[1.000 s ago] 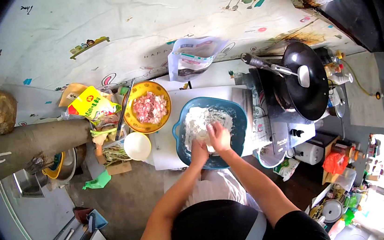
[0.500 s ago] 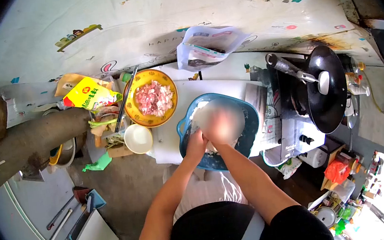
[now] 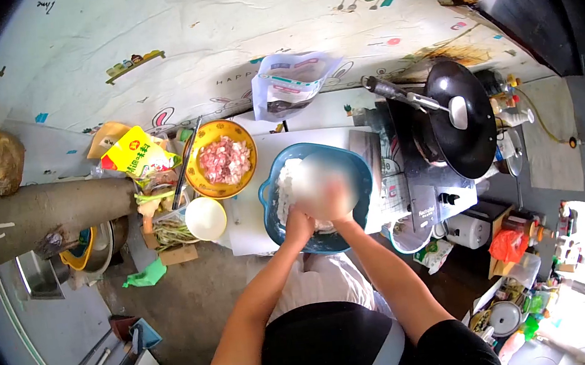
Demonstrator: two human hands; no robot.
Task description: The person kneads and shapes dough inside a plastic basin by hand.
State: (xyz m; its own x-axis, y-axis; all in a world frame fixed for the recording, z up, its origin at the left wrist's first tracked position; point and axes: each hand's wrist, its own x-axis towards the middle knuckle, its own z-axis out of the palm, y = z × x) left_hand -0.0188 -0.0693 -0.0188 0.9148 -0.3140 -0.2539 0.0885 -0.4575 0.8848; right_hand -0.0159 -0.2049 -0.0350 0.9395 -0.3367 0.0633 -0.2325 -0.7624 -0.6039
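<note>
Both my hands are down inside a blue plastic basin (image 3: pixel 368 206) that holds a white, floury mass (image 3: pixel 286 187); whether it is dough or loose flour I cannot tell. My left hand (image 3: pixel 300 224) is at the basin's near side, touching the white stuff. My right hand (image 3: pixel 338 205) lies just to its right, over the middle of the basin. A blurred patch covers the fingers of both hands and part of the contents, so their grip is hidden.
Left of the basin stand a yellow bowl (image 3: pixel 251 170) of diced raw meat (image 3: pixel 225 161) and a white bowl (image 3: pixel 206 219). Chopsticks (image 3: pixel 188 161) cross the yellow bowl's rim. A black wok (image 3: pixel 477 142) with a spatula (image 3: pixel 457 113) sits on the stove at right. Behind is a plastic bag (image 3: pixel 289 86).
The whole view has shifted with my head, so the counter things appear further left. My hands remain in the basin, with a slightly wider gap between the wrists.
</note>
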